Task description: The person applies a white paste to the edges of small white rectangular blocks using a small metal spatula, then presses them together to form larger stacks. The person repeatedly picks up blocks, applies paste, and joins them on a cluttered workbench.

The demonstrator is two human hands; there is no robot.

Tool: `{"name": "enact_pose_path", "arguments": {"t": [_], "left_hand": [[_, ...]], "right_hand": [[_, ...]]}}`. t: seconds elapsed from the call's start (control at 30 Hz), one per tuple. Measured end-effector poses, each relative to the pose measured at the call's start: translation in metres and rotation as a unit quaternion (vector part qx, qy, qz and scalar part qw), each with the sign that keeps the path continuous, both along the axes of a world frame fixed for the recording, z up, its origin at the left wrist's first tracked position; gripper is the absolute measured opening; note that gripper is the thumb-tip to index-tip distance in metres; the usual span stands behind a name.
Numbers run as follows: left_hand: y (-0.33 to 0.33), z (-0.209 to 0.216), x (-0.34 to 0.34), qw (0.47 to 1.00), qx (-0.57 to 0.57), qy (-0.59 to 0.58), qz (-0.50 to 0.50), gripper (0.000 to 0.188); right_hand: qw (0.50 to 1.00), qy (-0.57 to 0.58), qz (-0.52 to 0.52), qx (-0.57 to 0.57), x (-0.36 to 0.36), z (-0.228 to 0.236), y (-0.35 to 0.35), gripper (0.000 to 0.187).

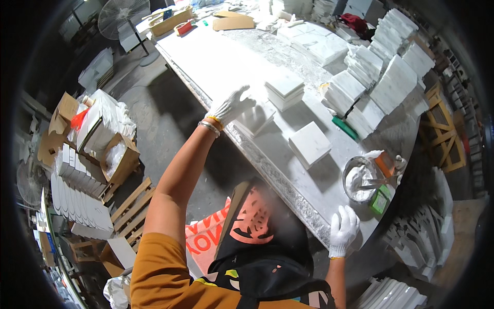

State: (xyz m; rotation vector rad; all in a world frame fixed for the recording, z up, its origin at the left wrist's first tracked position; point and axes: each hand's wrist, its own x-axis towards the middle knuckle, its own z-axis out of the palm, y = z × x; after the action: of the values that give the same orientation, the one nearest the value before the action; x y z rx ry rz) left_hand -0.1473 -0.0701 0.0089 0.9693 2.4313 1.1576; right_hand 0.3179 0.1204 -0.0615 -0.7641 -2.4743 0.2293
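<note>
Both my hands wear white knit gloves. My left hand [230,107] reaches out at the table's left edge, fingers and thumb apart, beside a low stack of white tiles [256,119] partly hidden behind it; whether it touches them I cannot tell. My right hand [344,232] rests at the table's near edge, fingers stretched out and nothing in it. Farther in from it stands a metal bowl [350,164] of white paste with a putty knife [376,182] in it. Square white marble tiles form a middle stack [310,143] and a farther stack [284,87].
Tall leaning stacks of marble slabs [393,82] line the table's right side, near a green tool [345,127]. A green box [380,200] lies by the bowl. Cartons [121,159] and a wooden pallet [131,208] stand on the floor at left; a fan [123,20] stands behind.
</note>
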Motion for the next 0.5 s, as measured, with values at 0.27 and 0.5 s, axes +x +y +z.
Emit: {"name": "enact_pose_path", "arguments": {"t": [0.27,0.5], "left_hand": [[0.017,-0.001,0.032,0.96,-0.196,0.197,-0.04,0.101],[0.021,0.002,0.023,0.963,-0.188,0.185,-0.044,0.094]], "right_hand": [[1.0,0.007,0.0,-0.003,0.0,-0.003,0.002,0.025],[1.0,0.004,0.006,-0.008,0.001,-0.002,0.002,0.029]]}}
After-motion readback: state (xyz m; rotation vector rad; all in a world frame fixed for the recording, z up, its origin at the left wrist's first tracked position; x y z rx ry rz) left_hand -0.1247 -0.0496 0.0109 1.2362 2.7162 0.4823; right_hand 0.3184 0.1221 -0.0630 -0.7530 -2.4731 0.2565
